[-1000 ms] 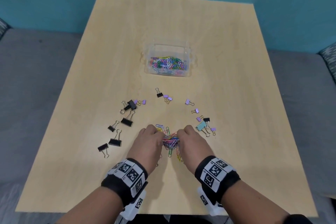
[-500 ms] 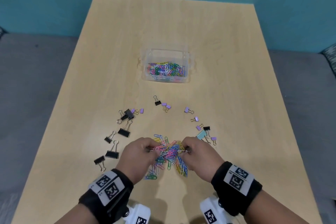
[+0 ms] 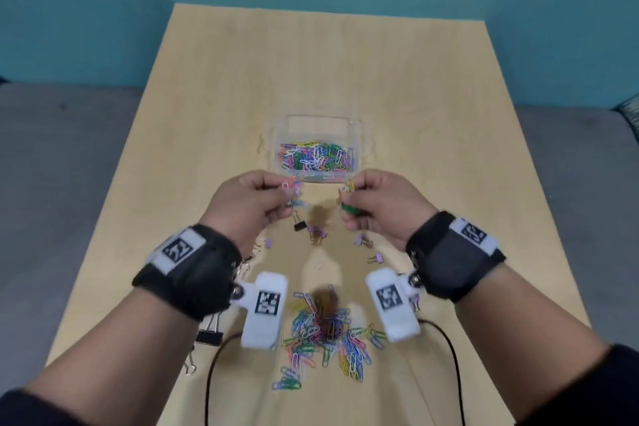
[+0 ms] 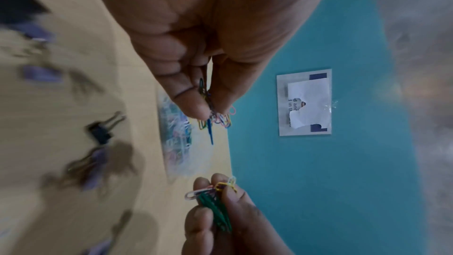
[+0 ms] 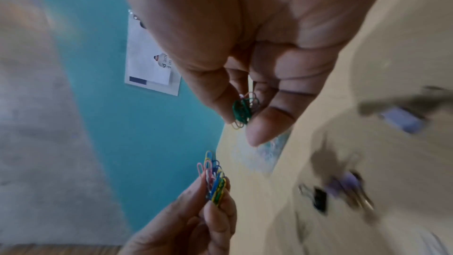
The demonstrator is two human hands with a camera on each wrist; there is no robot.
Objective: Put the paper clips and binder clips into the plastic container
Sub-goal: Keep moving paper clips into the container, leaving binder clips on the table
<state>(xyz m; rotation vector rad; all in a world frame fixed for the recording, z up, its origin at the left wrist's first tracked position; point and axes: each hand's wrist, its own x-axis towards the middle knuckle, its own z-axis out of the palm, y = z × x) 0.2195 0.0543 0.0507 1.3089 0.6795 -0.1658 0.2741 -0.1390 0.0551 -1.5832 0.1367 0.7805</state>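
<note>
Already both sets of fingers are pinching small bunches of paper clips: the left hand (image 3: pixel 249 204) grips a pink, blue and yellow bunch (image 4: pixel 215 117), the right hand (image 3: pixel 378 206) a mostly green bunch (image 5: pixel 242 111), both held in the air just short of the plastic container (image 3: pixel 318 123). That container sits mid-tabletop (image 3: pixel 432 86) with a layer of coloured clips inside, so part of the job looks done. What is left, by my reading, is a sizeable heap of paper clips (image 3: pixel 325 335) near the front edge and all the binder clips (image 3: pixel 300 225), scattered between heap and container, none visibly inside it.
</note>
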